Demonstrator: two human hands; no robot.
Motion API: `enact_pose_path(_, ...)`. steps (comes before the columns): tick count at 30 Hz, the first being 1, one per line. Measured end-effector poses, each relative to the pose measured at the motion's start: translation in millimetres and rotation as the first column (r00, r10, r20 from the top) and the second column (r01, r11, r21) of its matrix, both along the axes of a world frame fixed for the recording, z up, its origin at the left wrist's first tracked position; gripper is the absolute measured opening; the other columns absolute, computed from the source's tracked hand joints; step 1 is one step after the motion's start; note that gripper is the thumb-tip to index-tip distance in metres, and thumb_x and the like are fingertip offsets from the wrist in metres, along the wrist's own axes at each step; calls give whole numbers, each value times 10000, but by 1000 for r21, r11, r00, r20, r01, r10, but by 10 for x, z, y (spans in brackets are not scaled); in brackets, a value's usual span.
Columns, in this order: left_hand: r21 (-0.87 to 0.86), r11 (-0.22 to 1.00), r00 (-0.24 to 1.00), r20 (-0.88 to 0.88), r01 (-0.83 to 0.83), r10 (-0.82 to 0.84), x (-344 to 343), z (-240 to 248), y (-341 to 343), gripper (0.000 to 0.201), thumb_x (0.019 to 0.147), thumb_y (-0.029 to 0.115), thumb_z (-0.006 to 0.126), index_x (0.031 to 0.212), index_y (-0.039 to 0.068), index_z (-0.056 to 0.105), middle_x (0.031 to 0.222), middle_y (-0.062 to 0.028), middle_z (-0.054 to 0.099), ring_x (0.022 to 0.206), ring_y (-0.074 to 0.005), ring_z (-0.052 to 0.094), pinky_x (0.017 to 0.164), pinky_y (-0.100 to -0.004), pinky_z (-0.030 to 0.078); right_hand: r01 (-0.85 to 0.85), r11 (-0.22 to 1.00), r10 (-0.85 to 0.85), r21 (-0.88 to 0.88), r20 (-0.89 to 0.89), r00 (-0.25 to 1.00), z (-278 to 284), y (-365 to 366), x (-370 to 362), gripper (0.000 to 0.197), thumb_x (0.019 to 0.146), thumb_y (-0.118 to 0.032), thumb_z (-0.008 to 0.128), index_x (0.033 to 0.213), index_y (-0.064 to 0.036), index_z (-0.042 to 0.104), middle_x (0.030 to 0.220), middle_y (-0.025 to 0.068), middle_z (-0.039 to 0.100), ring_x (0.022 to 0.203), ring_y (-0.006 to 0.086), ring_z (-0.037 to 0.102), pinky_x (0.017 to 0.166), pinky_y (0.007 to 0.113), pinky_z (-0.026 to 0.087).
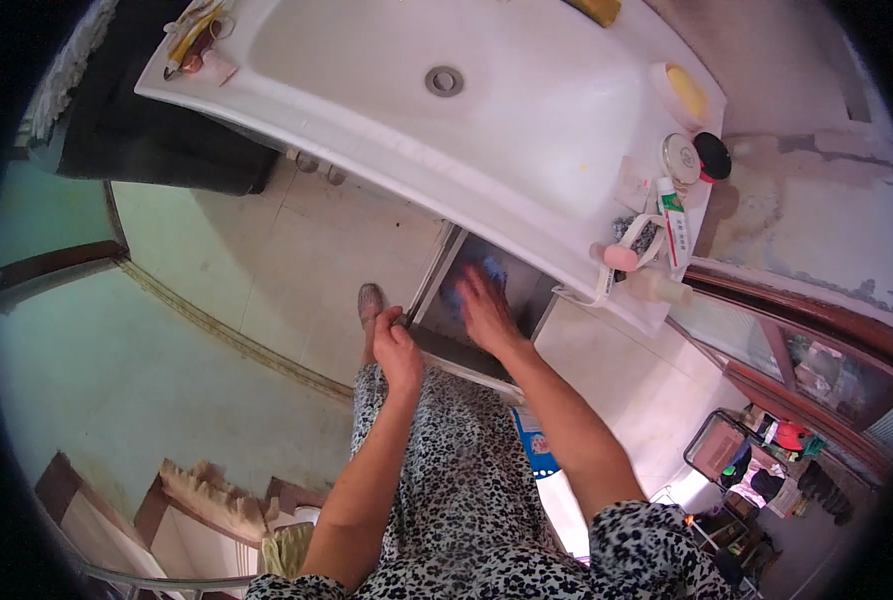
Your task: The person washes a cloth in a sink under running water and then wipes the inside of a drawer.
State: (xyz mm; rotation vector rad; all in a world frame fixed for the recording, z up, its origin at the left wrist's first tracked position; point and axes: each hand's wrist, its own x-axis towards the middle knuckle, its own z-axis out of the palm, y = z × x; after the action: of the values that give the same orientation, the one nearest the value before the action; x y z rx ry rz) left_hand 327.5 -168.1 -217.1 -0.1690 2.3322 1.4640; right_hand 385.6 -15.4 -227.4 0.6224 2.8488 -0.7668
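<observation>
Below the white sink [406, 140], a drawer [466, 372] is pulled out towards me. My left hand [396, 350] has its fingers closed round the drawer's near left corner. Inside the drawer, my right hand [488, 310] presses down on a blue cloth [492, 268], which shows in part past the fingers. The hand is slightly blurred, and part of the cloth lies hidden beneath it.
On the sink's right ledge are a toothpaste tube [672, 222], a round white jar [679, 158], a black lid [712, 156] and a yellow soap bar [686, 92]. Small items [201, 45] lie at its left corner. A black bin-like container [156, 130] stands left.
</observation>
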Motion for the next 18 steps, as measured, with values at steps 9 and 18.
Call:
enact_pose_path(9, -4, 1000, 1000, -2, 20, -20, -45, 103, 60, 278, 809, 29, 374, 990, -30, 577, 952, -190, 602, 911, -313, 571, 837, -367, 435, 135, 989, -143, 63, 137, 980, 34, 564, 95, 399, 717, 15, 516, 1108, -66, 508, 1186, 178, 462, 1100, 357, 465, 857, 427, 465)
enact_pose_path(18, 1, 1000, 999, -43, -25, 25, -6, -47, -37, 277, 821, 58, 377, 997, -33, 571, 909, -162, 627, 871, -256, 579, 820, -331, 428, 140, 944, 108, -298, 681, 725, 561, -115, -25, 441, 862, -294, 429, 1165, 25, 462, 1135, 281, 522, 1077, 417, 504, 949, 466, 379)
